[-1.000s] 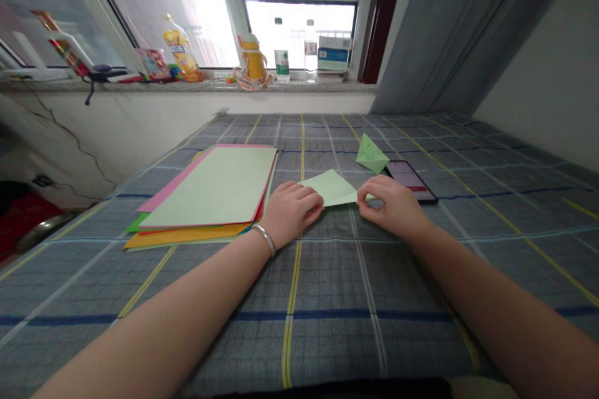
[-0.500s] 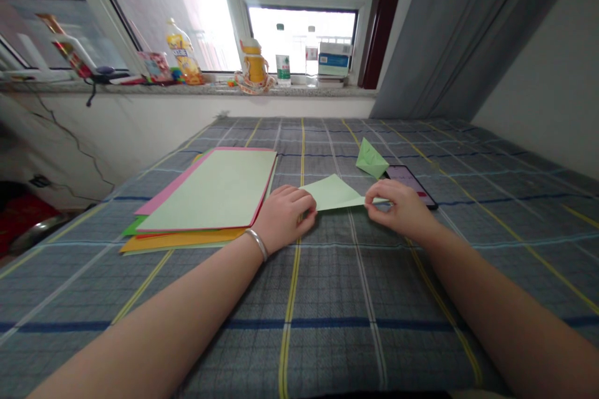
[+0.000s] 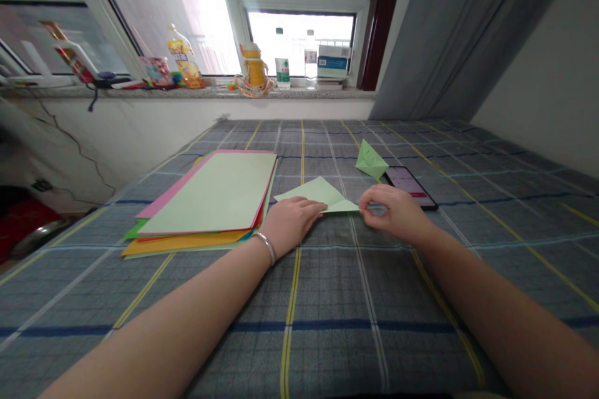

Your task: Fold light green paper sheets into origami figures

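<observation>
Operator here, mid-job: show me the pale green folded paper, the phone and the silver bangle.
Pale green folded paper [image 3: 324, 190]: head view, on its upper flap.
Phone [image 3: 406, 181]: head view, on its lit screen.
Silver bangle [image 3: 264, 247]: head view, on the band around the left wrist.

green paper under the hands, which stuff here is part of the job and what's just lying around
Part of the job: folded pale green paper; left hand pressing it; right hand at its tip; green folded paper piece; stack of coloured paper

Lying around: smartphone; plastic bottles
</observation>
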{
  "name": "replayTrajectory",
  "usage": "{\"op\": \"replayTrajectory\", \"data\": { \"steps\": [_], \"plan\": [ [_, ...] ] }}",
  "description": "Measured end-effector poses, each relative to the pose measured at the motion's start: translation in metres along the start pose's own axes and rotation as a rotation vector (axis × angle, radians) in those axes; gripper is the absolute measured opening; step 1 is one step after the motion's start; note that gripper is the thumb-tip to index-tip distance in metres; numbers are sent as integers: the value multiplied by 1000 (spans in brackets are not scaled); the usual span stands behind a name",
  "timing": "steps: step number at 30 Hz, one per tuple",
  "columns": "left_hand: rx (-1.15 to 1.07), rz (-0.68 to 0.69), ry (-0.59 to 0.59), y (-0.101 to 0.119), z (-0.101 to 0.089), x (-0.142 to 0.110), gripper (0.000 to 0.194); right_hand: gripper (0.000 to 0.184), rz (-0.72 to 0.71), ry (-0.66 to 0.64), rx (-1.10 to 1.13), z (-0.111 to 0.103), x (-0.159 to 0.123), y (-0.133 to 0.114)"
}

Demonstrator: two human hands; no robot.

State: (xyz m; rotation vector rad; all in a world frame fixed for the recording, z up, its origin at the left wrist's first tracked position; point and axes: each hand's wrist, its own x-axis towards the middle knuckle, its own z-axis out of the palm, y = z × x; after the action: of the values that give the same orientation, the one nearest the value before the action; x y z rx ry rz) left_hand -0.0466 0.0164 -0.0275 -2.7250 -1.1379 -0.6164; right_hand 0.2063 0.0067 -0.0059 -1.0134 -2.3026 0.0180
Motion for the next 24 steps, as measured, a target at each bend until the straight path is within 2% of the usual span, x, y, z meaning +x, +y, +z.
{"op": "replayTrajectory", "data": {
  "steps": [6,13,17,21,24],
  "plan": [
    [6,-40,-62,-1,-1,-2,30,10,-3,-11,-52,-8,-2,12],
    [76,31,-87,5,2,0,25,9,2,-46,4,2,1,-2],
    [68,-72,-47,8,5,3,23,7,25,1,36,0,1,-5],
    [31,-200,-29,5,3,3,26,4,57,122,29,-9,1,5],
    [-38,-320,3,2,1,3,29,21,174,185,52,-8,0,14]
  ]
}}
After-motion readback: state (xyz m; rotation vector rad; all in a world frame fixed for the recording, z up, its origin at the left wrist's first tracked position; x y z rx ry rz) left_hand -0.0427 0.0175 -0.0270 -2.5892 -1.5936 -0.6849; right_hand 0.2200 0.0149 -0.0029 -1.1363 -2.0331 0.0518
